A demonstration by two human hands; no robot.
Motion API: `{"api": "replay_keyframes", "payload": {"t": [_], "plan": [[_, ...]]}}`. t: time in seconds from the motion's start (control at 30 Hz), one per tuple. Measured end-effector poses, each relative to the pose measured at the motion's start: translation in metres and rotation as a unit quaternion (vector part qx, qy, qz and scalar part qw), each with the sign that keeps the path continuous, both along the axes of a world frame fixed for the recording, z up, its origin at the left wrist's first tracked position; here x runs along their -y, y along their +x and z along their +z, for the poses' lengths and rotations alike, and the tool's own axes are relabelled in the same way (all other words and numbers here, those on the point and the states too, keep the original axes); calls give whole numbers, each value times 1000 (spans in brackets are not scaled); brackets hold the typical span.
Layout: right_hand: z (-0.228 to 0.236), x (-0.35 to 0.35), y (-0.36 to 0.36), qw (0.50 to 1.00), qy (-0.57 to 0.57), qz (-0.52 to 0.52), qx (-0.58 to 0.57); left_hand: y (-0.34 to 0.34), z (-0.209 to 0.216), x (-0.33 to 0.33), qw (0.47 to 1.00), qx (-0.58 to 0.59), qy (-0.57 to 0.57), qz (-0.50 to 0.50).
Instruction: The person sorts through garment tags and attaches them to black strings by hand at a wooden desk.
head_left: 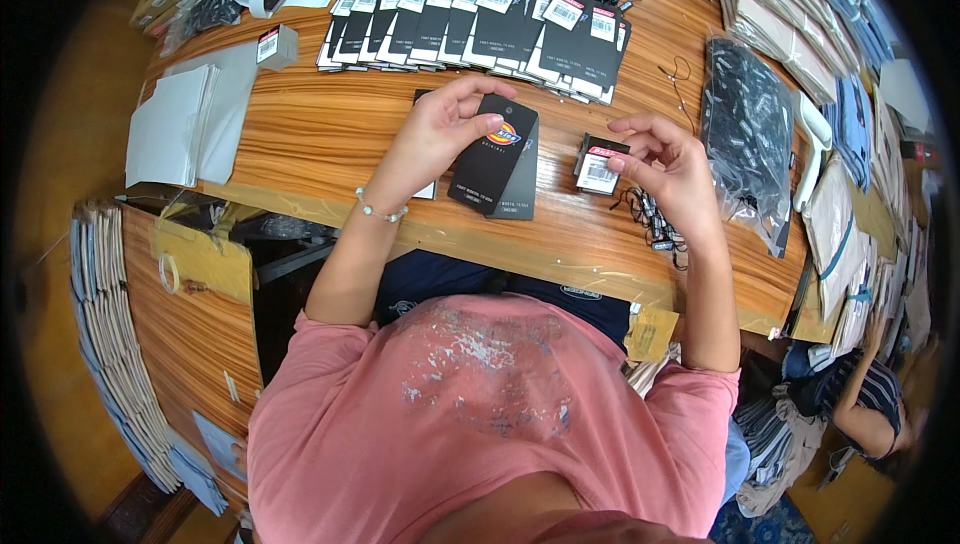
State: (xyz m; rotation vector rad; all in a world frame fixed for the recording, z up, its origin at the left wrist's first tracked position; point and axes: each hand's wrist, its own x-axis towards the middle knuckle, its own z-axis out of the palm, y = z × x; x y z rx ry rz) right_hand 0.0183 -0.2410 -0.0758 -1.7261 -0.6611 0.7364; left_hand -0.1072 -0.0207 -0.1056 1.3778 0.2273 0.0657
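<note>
I log, near the front edge of the worktop (pixel 340 139), left hand (pixel 437 132) pinching black tags (pixel 484 166), right hand (pixel 676 170) pinching labels (pixel 597 173), likely so printed faces show.

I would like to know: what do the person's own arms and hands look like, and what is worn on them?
The left hand and right hand are both ungloved. A thin bracelet of pale beads circles the left wrist; none shows on the right. The pink sleeves end near the elbows, leaving both forearms bare.

Wood-grained table (pixel 330 129): rowed black tags (pixel 490 29), white sheets (pixel 172 126), filled plastic bag (pixel 745 124).
</note>
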Motion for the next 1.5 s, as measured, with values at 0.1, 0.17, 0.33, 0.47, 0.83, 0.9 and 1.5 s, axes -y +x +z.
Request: {"api": "replay_keyframes", "payload": {"t": [0.1,0.17,0.33,0.47,0.83,0.9,1.5], "plan": [[6,-3,-7,999,39,3,29,10,11,16,999,32,20,2],[12,-13,-10,996,53,-24,66,21,22,34,998,53,21,-9],[25,-4,4,965,136,-99,200,57,51,49,989,114,59,-68],[22,45,10,960,44,-169,220,83,79,31,967,227,117,-29],[-23,73,-20,905,-273,-124,303,96,79,28,969,221,72,-81],[-22,76,-17,915,-260,-134,279,97,76,27,975,185,40,-113],[83,21,7,970,-54,-23,235,94,67,50,907,131,138,-376]]}}
